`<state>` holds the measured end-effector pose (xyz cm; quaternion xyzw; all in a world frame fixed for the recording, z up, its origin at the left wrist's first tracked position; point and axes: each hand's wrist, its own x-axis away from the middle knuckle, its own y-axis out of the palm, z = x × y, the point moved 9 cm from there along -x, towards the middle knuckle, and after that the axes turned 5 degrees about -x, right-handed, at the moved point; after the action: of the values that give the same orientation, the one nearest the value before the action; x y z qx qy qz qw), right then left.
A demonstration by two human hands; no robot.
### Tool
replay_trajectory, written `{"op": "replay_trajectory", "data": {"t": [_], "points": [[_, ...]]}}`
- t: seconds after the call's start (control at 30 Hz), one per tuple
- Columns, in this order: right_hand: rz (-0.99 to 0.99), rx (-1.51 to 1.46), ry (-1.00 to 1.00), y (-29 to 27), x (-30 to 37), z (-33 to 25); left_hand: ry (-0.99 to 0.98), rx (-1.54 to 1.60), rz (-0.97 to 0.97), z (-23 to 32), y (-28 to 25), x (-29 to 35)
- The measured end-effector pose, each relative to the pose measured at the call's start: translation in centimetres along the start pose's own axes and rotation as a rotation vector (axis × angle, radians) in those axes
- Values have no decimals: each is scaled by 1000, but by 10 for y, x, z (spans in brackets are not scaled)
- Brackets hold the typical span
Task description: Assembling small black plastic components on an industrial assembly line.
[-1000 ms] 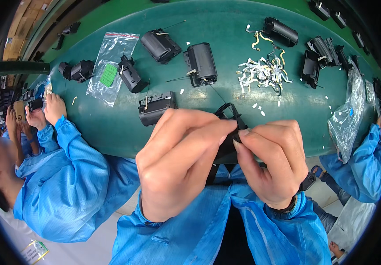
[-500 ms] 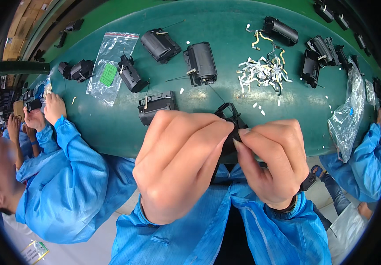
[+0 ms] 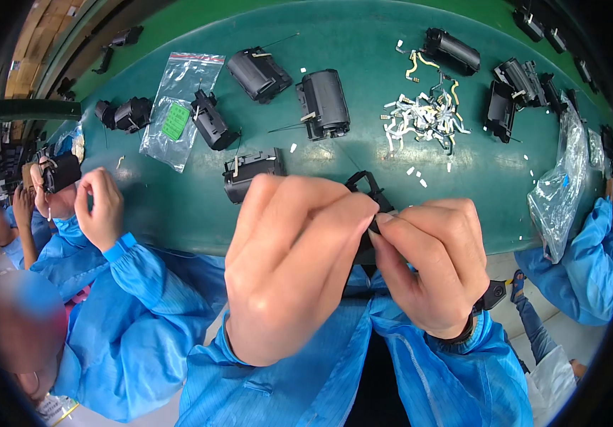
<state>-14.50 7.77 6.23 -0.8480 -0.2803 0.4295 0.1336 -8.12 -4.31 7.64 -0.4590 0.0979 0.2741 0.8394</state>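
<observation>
In front of my body, my two hands meet around a black plastic part [image 3: 369, 183] with an open frame-like end and a thin dark wire running up from it. My left hand [image 3: 292, 263] is closed on it from the left, its thumb and index finger pinched together. From the other side my right hand [image 3: 438, 260] pinches the part's near end between thumb and fingertips. Most of the part is hidden behind my fingers. Just beyond my left knuckles lies a black housing [image 3: 253, 171] with a roller-like body.
Several black housings [image 3: 324, 103] lie across the green table [image 3: 363, 43]. Right of centre sits a pile of white and yellow flex cables [image 3: 427, 117]. Clear bags [image 3: 559, 192] lie at right and left, one with a green label [image 3: 176, 121]. A co-worker's hand [image 3: 100, 210] is at left.
My hands stay nearly in place, with the right fingertips shifted slightly on the black part. At left, the co-worker has leaned nearer, lifting a black housing and drawing a hand back.
</observation>
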Motion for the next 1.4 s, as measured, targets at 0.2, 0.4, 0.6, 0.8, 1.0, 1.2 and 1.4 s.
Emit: {"op": "replay_trajectory", "data": {"t": [0.2, 0.4, 0.6, 0.8, 1.0, 1.2, 1.4], "points": [[-12, 2, 36, -3, -2, 2, -42, 43, 72, 3, -1, 3], [-18, 1, 51, -4, -3, 3, -38, 49, 132, 2, -4, 8], [-26, -24, 65, -5, -2, 5, -113, 110, 164, -11, -2, 12], [-48, -164, 196, -8, 1, 16, -232, 413, 68, -30, 9, 16], [-52, -243, 230, -3, 1, 19, -389, 626, 89, -47, 15, 23], [-70, -168, 196, 2, 1, 13, -260, 408, 30, -37, 4, 21], [-121, -73, 194, -2, 10, 12, -247, 569, 78, -33, 11, 24]]}}
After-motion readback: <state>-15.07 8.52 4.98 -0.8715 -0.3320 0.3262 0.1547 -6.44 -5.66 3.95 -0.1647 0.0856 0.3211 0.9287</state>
